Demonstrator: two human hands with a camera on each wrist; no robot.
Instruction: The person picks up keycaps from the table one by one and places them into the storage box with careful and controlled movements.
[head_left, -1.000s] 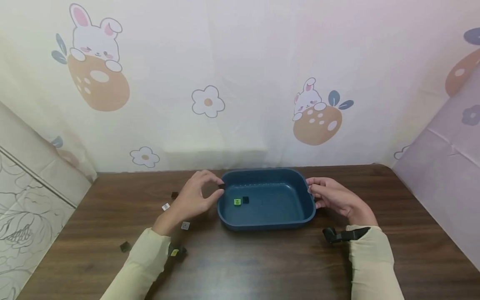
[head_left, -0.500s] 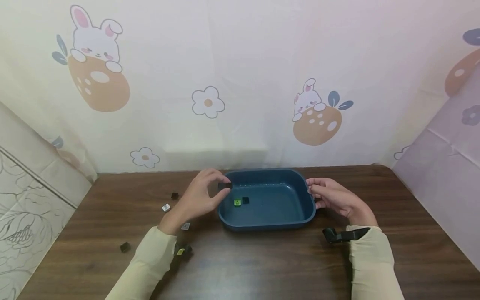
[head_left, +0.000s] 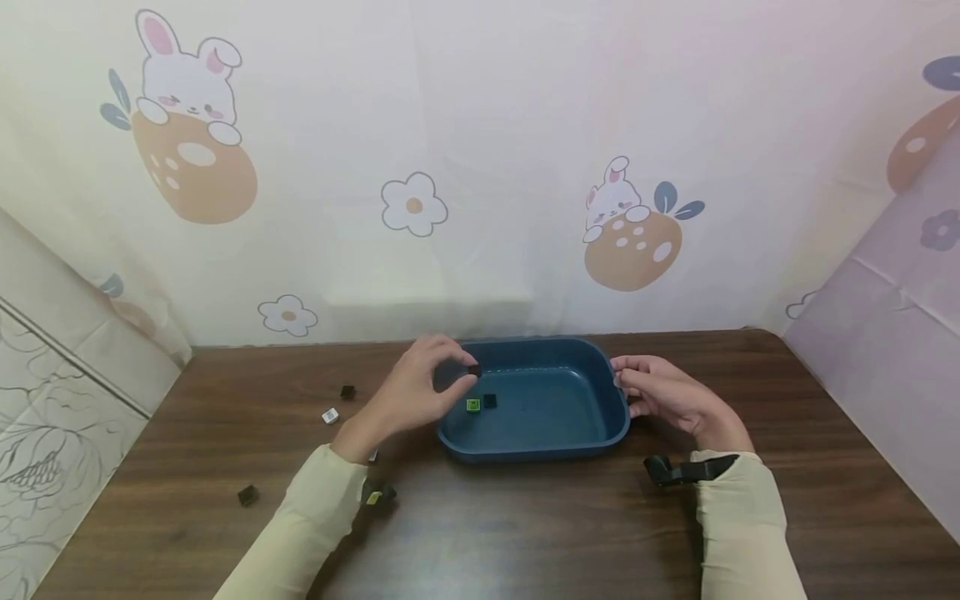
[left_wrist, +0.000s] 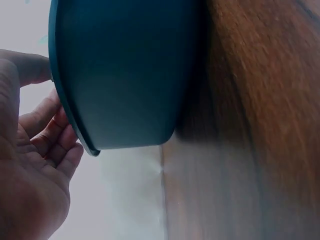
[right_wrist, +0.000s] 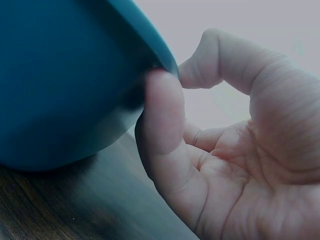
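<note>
Pinched dark block (head_left: 474, 371) moved over round-cornered tray (head_left: 555, 410).

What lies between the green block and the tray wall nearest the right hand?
A black block, then bare tray floor, as the head view shows.

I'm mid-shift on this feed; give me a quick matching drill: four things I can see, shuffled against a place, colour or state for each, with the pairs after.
Column one:
1. Left hand
2. Right hand
3. Green block
4. Tray

Column two:
A. Lies on the tray's floor
B. Pinches a small dark block
C. Dark blue, standing on the table
D. Grips the tray's rim

Right pairs: 1-B, 2-D, 3-A, 4-C.
</note>
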